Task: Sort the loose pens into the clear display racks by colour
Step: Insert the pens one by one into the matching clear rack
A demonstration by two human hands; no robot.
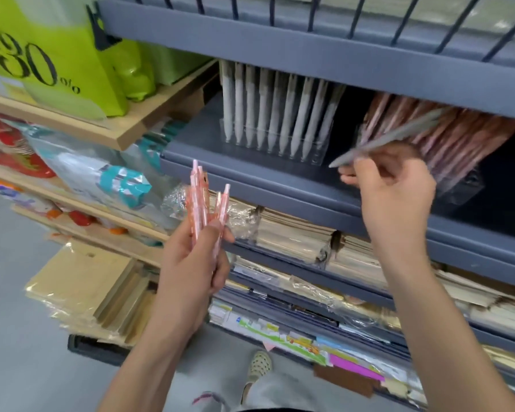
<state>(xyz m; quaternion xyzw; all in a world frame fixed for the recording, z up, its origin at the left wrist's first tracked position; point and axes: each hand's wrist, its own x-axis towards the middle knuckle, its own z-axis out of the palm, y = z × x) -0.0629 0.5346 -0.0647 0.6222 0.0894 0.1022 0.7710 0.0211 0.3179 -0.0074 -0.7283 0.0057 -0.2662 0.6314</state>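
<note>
**A:** The left hand [195, 260] is gripping a bunch of loose pink pens [204, 203]. Fingers and thumb are curling round the barrels, and the clicker ends are pointing up. The bunch is hanging just in front of the grey shelf [250, 171], left of centre.

**B:** And the right hand [396, 188] is pinching a single grey pen [390, 136] between thumb and fingertips, up at shelf height. The pen is slanting, tip low to the left and tail high to the right.

**A:** Two clear racks are sitting on that shelf. The left rack [280, 151] is holding a tidy row of pale grey pens [268, 108], standing side by side with tips down.

**B:** The right rack [461, 188] is carrying the racked pink pens [446, 135], all leaning and rather blurred. The hand is covering part of it.

**A:** The grey pen is crossing in front of that pink row. I cannot tell whether it is touching anything there.

**B:** Below the shelf, stacks of wrapped notebooks [295, 233] are lying flat. A green sign [57, 55] reading 30% is hanging up on the left.

**A:** And down at the bottom a shoe [259, 367] is showing on the floor.
</note>
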